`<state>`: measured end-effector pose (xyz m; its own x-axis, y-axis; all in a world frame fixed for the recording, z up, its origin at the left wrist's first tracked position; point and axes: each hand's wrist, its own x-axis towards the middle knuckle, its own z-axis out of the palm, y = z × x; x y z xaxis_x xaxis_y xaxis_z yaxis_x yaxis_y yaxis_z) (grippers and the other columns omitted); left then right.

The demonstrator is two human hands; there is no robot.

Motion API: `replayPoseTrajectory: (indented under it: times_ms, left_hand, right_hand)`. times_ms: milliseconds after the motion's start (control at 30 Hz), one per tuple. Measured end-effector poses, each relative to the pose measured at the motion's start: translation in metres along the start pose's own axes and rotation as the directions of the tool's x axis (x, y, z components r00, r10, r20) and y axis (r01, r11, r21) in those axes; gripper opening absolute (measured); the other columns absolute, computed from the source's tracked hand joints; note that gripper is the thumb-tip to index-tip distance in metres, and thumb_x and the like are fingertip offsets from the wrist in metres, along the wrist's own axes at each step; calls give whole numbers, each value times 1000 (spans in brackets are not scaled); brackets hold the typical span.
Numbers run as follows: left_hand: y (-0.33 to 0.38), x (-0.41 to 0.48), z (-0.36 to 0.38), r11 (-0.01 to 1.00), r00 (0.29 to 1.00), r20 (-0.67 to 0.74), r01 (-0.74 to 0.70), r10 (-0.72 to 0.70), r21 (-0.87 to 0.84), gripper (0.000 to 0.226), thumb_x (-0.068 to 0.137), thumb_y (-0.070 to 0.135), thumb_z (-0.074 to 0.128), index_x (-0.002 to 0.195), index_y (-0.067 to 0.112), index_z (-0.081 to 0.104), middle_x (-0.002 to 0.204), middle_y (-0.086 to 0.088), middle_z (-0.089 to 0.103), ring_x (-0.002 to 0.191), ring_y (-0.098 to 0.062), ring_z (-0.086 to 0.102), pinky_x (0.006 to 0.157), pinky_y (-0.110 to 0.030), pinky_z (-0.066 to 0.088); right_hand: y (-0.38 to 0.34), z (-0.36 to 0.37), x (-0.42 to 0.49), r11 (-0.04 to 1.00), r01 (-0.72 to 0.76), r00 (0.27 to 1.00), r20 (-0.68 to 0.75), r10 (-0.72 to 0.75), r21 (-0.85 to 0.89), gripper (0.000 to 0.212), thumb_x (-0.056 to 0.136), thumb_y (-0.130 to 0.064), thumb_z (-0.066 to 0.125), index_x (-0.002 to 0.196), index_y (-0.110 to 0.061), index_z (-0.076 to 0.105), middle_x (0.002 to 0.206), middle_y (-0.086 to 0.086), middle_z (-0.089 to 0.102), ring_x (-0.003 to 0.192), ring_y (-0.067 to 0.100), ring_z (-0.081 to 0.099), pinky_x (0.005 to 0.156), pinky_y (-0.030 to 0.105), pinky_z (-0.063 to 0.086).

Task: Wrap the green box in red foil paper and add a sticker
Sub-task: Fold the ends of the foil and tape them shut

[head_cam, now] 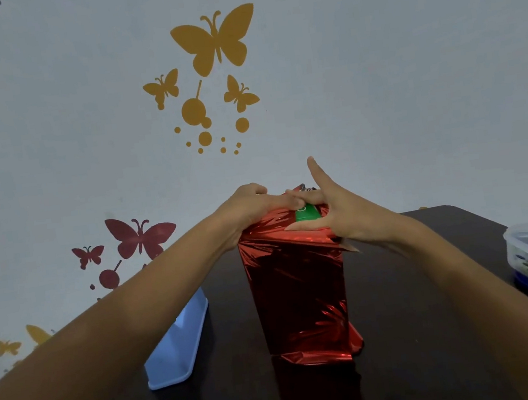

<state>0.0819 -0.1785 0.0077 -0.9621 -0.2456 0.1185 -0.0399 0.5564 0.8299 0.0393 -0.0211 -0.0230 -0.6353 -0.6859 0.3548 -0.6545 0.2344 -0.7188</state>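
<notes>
1. Your green box [306, 213] stands upright on the table [436, 311], top peeking through foil [297, 289].
2. Your left hand [250, 208] curls over the fold, pinning it.
3. Your right hand [344, 213], fingers spread, flattens the flap.

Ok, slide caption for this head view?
Left hand grips, right hand presses red foil paper over the green box, top partly uncovered, on a dark table.

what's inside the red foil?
A green box: only a small patch shows at the open top, between left hand and right hand. The rest is hidden by foil and hands.
</notes>
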Motion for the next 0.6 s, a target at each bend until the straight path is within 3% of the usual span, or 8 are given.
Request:
replayPoseTrajectory:
  times_ms: [67,167,233,267,333,433,533,600]
  left_hand:
    - [-3,-3,-3,999,999,43,-29,30,-27,76,74,47,73,136,14,43,117,-6,59,91,-16,64,68,-24,52]
    - [-18,-11,-18,920,986,79,-105,145,-377,93,66,71,60,140,19,40,132,-5,56,107,-13,61,76,-25,55]
    - [-40,-15,-26,863,977,35,-171,212,-475,121,43,87,59,145,30,29,141,5,48,124,-8,48,93,-33,47]
    - [-55,-19,-25,865,971,49,-184,233,-468,121,42,87,61,145,31,27,136,10,52,123,-5,49,95,-32,44]
    - [-82,-27,-12,899,971,96,-161,218,-408,101,60,67,72,143,26,33,120,12,64,109,-1,60,88,-22,50]
    - [-103,-35,5,965,964,111,-224,240,-140,88,58,25,89,130,37,38,123,13,59,112,4,55,99,-21,45]
    - [-101,-35,5,962,964,72,-245,255,-121,73,65,9,84,119,36,44,118,11,60,107,8,55,86,-7,45]
    - [-104,-30,4,961,960,97,-251,262,-118,74,67,8,83,123,33,43,119,11,59,107,8,55,81,-4,44]
  right_hand:
    - [0,-1,0,1000,7,1000,9,-7,11,108,81,-32,68,147,-23,-18,148,-10,37,139,5,25,99,12,17]
    - [-3,-3,-1,999,15,1000,17,-15,41,82,83,-35,65,149,-26,17,144,-12,42,136,5,32,101,17,23]
    - [-5,-5,-3,996,64,998,20,-65,67,41,83,-45,56,123,-36,57,123,-16,58,116,0,51,102,24,35]
    - [-6,-5,-5,992,88,996,24,-91,94,32,85,-49,48,106,-36,68,112,-18,63,107,-2,55,100,27,39]
    - [-5,-7,-4,983,120,993,-8,-120,140,49,89,-53,37,100,-23,73,114,-11,66,108,2,58,105,31,36]
    - [-6,-16,1,978,171,985,-36,-168,122,50,95,-46,38,96,-12,74,106,0,71,105,7,62,101,24,39]
    - [-10,-39,4,977,193,981,-13,-195,-88,38,88,-39,54,91,-5,70,96,8,69,92,8,60,87,25,42]
    - [-19,-58,3,938,212,976,21,-215,-274,26,81,-18,45,97,-18,65,102,2,67,99,11,59,89,29,43]
